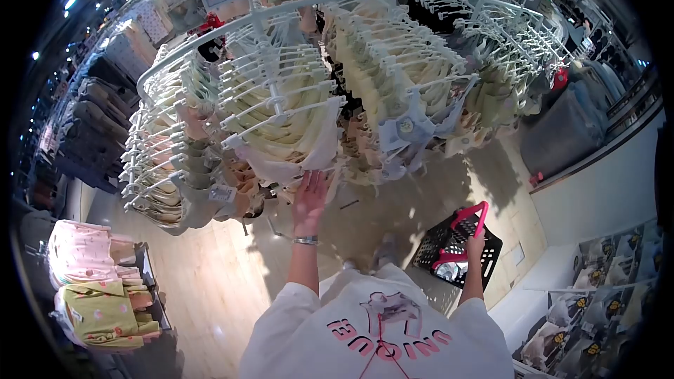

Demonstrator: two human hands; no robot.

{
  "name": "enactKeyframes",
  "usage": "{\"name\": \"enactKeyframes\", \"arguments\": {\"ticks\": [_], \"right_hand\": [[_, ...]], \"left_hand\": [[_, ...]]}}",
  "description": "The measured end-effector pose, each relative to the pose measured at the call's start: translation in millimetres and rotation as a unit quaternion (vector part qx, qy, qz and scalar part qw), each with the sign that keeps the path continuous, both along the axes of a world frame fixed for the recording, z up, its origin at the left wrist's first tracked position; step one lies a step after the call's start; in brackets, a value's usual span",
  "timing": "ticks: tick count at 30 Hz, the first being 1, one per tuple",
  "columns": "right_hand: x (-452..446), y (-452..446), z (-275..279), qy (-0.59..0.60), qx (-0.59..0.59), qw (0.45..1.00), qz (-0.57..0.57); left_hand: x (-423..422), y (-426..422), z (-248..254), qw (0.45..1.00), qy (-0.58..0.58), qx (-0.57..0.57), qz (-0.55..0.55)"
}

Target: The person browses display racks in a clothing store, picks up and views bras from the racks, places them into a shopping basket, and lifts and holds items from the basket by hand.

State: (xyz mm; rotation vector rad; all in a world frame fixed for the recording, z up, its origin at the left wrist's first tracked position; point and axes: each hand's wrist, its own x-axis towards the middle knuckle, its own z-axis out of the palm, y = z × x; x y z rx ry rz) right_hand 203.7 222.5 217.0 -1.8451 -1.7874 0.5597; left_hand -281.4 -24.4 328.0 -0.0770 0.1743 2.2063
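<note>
A pale pink garment [283, 163] hangs at the near edge of the white rack [309, 2], the left grip [309, 198] flat and uncurled at its hem, contact unclear; the right grip [475, 246] wraps the red handle [480, 219] of a black basket [492, 258]

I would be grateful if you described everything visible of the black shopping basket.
The black shopping basket looks like plastic, its walls pierced by many holes. A bright pink handle stands raised, gripped by the right hand; more pink shows lower down across the basket. Something pale shows inside, too unclear to identify. The basket sits right of centre in the view and looks tilted there; whether it touches the floor cannot be told.
</note>
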Motion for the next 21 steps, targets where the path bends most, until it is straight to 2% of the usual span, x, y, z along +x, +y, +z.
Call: {"name": "enactKeyframes", "arguments": {"ticks": [2, 3, 4, 6, 8, 9, 10, 12, 14, 17, 21], "right_hand": [[-28.0, -6.4, 7.8, 0.027, -0.041, 0.998, 0.029], [-44.8, -17.9, 16.1, -0.004, -0.003, 1.000, 0.024], [-48.5, -20.6, 11.5, 0.009, -0.034, 0.999, 0.031], [-57.6, -37.3, 19.8, -0.039, -0.041, 0.997, 0.048], [-65.8, -53.1, 21.9, 0.032, -0.029, 0.994, 0.098], [-65.8, -55.0, 15.3, 0.045, -0.092, 0.991, 0.090], [-83.1, -72.5, 56.1, 0.069, -0.139, 0.984, 0.086], [-82.0, -81.6, 34.6, -0.008, -0.005, 0.990, 0.141], [-83.7, -93.3, 33.4, -0.042, -0.073, 0.988, 0.129], [-82.1, -108.4, 31.2, -0.038, -0.075, 0.984, 0.158], [-80.9, -121.9, 32.0, -0.064, -0.076, 0.974, 0.203]], "left_hand": [[-1.4, 5.0, -3.0, 1.000, -0.010, 0.006, -0.001], [-1.9, 6.3, -4.7, 1.000, -0.002, 0.002, -0.003], [-3.4, 6.6, -6.2, 1.000, 0.007, -0.003, -0.005], [-5.3, 7.3, -2.3, 1.000, 0.012, -0.015, -0.014], [-1.1, 1.9, 2.3, 0.999, -0.003, -0.034, -0.028], [-0.6, 0.5, 1.9, 0.999, -0.006, -0.027, -0.025], [0.0, 0.5, 0.8, 0.999, -0.010, -0.020, -0.023], [1.2, 0.9, 3.6, 1.000, -0.019, -0.009, -0.011], [4.6, -3.2, 6.3, 0.999, -0.031, -0.002, 0.011], [-4.3, -14.5, -11.2, 0.999, -0.027, -0.019, 0.027], [-14.1, -29.2, -24.0, 0.991, -0.067, -0.028, 0.115]]}}
